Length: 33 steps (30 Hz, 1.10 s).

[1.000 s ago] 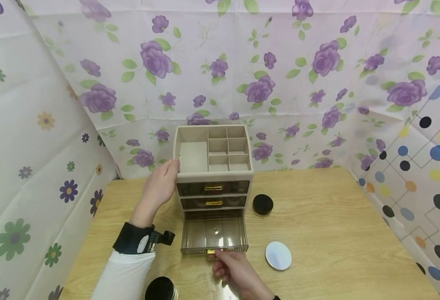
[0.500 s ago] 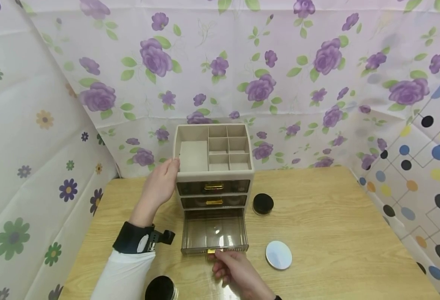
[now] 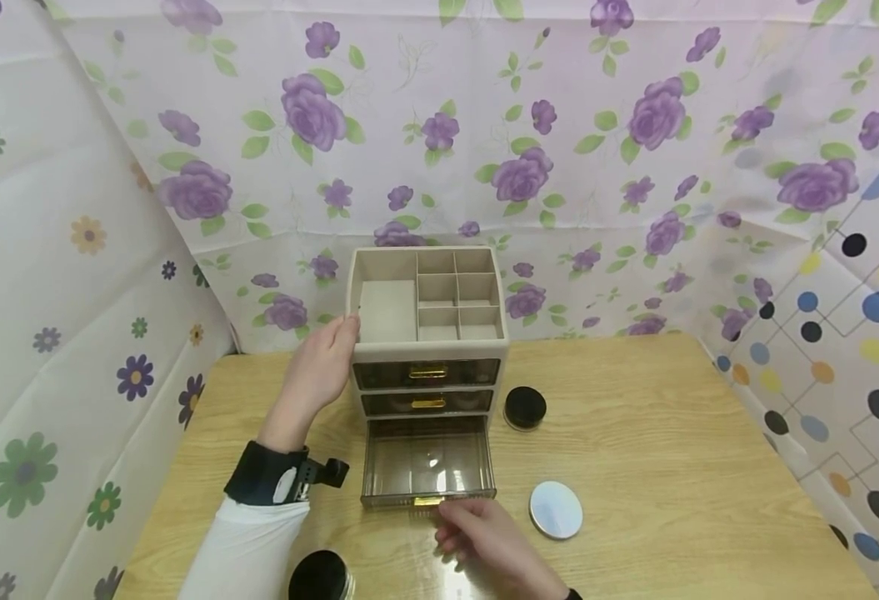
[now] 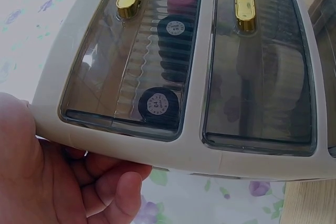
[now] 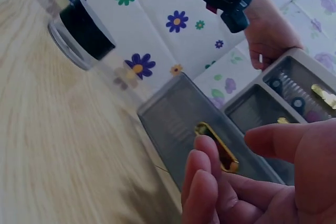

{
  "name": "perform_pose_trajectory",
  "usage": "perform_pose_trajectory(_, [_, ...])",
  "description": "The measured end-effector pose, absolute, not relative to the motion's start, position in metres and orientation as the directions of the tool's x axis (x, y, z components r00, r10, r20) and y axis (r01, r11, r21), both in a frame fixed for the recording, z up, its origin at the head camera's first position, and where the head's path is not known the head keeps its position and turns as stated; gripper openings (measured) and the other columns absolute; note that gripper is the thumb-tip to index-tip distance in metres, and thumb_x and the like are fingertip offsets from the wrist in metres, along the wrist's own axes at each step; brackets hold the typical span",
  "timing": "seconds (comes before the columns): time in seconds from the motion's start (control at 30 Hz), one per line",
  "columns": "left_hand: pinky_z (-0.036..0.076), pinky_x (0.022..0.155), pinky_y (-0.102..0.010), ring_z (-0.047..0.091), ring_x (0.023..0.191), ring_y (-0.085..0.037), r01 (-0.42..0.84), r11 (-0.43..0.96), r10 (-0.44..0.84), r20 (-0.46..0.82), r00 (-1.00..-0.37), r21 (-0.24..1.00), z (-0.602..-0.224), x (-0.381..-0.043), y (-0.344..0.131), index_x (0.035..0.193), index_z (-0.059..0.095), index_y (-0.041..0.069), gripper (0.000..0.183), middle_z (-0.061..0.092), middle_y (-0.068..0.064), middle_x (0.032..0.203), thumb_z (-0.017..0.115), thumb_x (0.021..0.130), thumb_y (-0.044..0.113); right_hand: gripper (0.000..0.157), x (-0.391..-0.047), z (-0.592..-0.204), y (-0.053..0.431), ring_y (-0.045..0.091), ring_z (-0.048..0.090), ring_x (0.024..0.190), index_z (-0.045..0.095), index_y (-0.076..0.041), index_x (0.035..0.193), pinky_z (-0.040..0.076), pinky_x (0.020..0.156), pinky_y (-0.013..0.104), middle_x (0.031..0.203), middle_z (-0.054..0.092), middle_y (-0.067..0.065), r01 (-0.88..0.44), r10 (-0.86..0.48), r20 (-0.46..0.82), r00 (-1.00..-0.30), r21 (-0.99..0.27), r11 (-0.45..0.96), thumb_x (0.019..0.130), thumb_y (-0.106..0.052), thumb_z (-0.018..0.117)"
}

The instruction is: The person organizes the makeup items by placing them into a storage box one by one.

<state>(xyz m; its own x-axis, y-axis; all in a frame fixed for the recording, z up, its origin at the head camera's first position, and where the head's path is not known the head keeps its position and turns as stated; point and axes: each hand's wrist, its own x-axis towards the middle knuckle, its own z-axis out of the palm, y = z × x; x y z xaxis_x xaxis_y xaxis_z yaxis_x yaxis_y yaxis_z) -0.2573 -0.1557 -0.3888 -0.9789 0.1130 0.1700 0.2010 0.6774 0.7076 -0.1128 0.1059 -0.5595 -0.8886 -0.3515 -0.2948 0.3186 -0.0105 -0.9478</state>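
A beige desktop drawer organizer (image 3: pixel 430 353) stands against the back cloth. My left hand (image 3: pixel 315 367) grips its left side near the top; in the left wrist view the thumb lies at the front edge and the fingers curl behind. The bottom smoky clear drawer (image 3: pixel 427 458) is pulled out, and nothing is visible inside it. By its gold handle (image 5: pixel 212 134) is my right hand (image 3: pixel 487 537), thumb and fingers parted and holding nothing. Through the closed top drawer, small round pots (image 4: pixel 157 103) show.
A black-lidded jar (image 3: pixel 525 407) stands right of the organizer. Nearer, a pale round disc (image 3: pixel 556 510) lies on the wooden table (image 3: pixel 656 450). Another black-lidded jar (image 3: pixel 319 577) is at the front, beside the left forearm. Patterned cloths (image 3: pixel 439 133) enclose the back and sides.
My right hand has let go of the bottom drawer's gold handle and shifted slightly right. The drawer and my left hand have stayed in place.
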Motion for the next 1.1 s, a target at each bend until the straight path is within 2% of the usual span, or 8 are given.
perform_pose_trajectory(0.07, [0.047, 0.09, -0.056, 0.058, 0.098, -0.039, 0.204, 0.677, 0.115, 0.172, -0.978, 0.707, -0.389, -0.258, -0.155, 0.098, 0.055, 0.007, 0.058, 0.059, -0.021, 0.1, 0.021, 0.116, 0.05, 0.041, -0.114, -0.557, 0.111, 0.012, 0.067, 0.069, 0.07, 0.012, 0.117, 0.056, 0.059, 0.024, 0.085, 0.072, 0.004, 0.294, -0.358, -0.279, -0.891, -0.956, 0.014, 0.11, -0.028, 0.061])
perform_pose_trajectory(0.2, [0.048, 0.092, -0.058, 0.06, 0.101, -0.039, 0.201, 0.672, 0.113, 0.169, -0.979, 0.713, -0.388, -0.258, -0.156, 0.101, 0.056, 0.006, 0.058, 0.061, -0.022, 0.106, 0.021, 0.116, 0.05, 0.041, -0.116, -0.551, 0.12, 0.014, 0.069, 0.072, 0.07, 0.012, 0.12, 0.059, 0.063, 0.027, 0.089, 0.074, 0.007, 0.266, -0.369, -0.261, -0.892, -0.963, 0.038, 0.11, -0.027, 0.061])
perform_pose_trajectory(0.43, [0.048, 0.097, -0.06, 0.062, 0.108, -0.042, 0.203, 0.682, 0.113, 0.173, -0.978, 0.703, -0.388, -0.259, -0.156, 0.106, 0.059, 0.005, 0.06, 0.063, -0.023, 0.114, 0.021, 0.116, 0.05, 0.042, -0.116, -0.543, 0.136, 0.019, 0.071, 0.081, 0.072, 0.005, 0.129, 0.061, 0.069, 0.031, 0.095, 0.075, 0.012, 0.247, -0.364, -0.259, -0.895, -0.966, 0.079, 0.11, -0.031, 0.062])
perform_pose_trajectory(0.57, [0.047, 0.089, -0.056, 0.059, 0.099, -0.04, 0.204, 0.684, 0.116, 0.171, -0.978, 0.7, -0.389, -0.259, -0.156, 0.098, 0.055, 0.007, 0.059, 0.059, -0.02, 0.1, 0.02, 0.116, 0.051, 0.04, -0.115, -0.537, 0.149, 0.023, 0.072, 0.09, 0.076, -0.003, 0.128, 0.061, 0.075, 0.033, 0.102, 0.076, 0.015, 0.221, -0.346, -0.26, -0.901, -0.964, 0.15, 0.109, -0.035, 0.063])
perform_pose_trajectory(0.67, [0.045, 0.085, -0.052, 0.056, 0.093, -0.037, 0.207, 0.682, 0.119, 0.173, -0.978, 0.701, -0.389, -0.259, -0.156, 0.094, 0.051, 0.009, 0.057, 0.054, -0.017, 0.092, 0.02, 0.116, 0.051, 0.037, -0.115, -0.531, 0.164, 0.024, 0.07, 0.092, 0.077, -0.007, 0.128, 0.059, 0.073, 0.033, 0.106, 0.076, 0.014, 0.183, -0.345, -0.252, -0.904, -0.958, 0.22, 0.11, -0.036, 0.063])
perform_pose_trajectory(0.83, [0.046, 0.083, -0.051, 0.056, 0.09, -0.035, 0.206, 0.672, 0.12, 0.17, -0.978, 0.711, -0.389, -0.258, -0.156, 0.094, 0.052, 0.009, 0.055, 0.054, -0.016, 0.091, 0.021, 0.116, 0.05, 0.038, -0.118, -0.521, 0.194, 0.022, 0.068, 0.084, 0.075, -0.005, 0.132, 0.058, 0.066, 0.031, 0.106, 0.075, 0.014, 0.128, -0.387, -0.242, -0.89, -0.946, 0.298, 0.112, -0.034, 0.059])
perform_pose_trajectory(0.97, [0.042, 0.077, -0.046, 0.052, 0.081, -0.033, 0.209, 0.665, 0.125, 0.168, -0.978, 0.717, -0.389, -0.258, -0.157, 0.091, 0.049, 0.01, 0.055, 0.047, -0.013, 0.084, 0.021, 0.116, 0.051, 0.044, -0.125, -0.512, 0.214, 0.019, 0.065, 0.08, 0.071, -0.003, 0.137, 0.054, 0.062, 0.027, 0.108, 0.074, 0.015, 0.114, -0.412, -0.255, -0.875, -0.935, 0.337, 0.113, -0.036, 0.056])
perform_pose_trajectory(1.1, [0.044, 0.079, -0.048, 0.053, 0.084, -0.034, 0.214, 0.667, 0.131, 0.17, -0.977, 0.714, -0.389, -0.259, -0.157, 0.092, 0.05, 0.01, 0.056, 0.05, -0.014, 0.087, 0.021, 0.116, 0.051, 0.049, -0.137, -0.504, 0.229, 0.021, 0.067, 0.084, 0.064, 0.001, 0.143, 0.056, 0.066, 0.029, 0.111, 0.073, 0.018, 0.099, -0.417, -0.253, -0.873, -0.929, 0.357, 0.114, -0.037, 0.054])
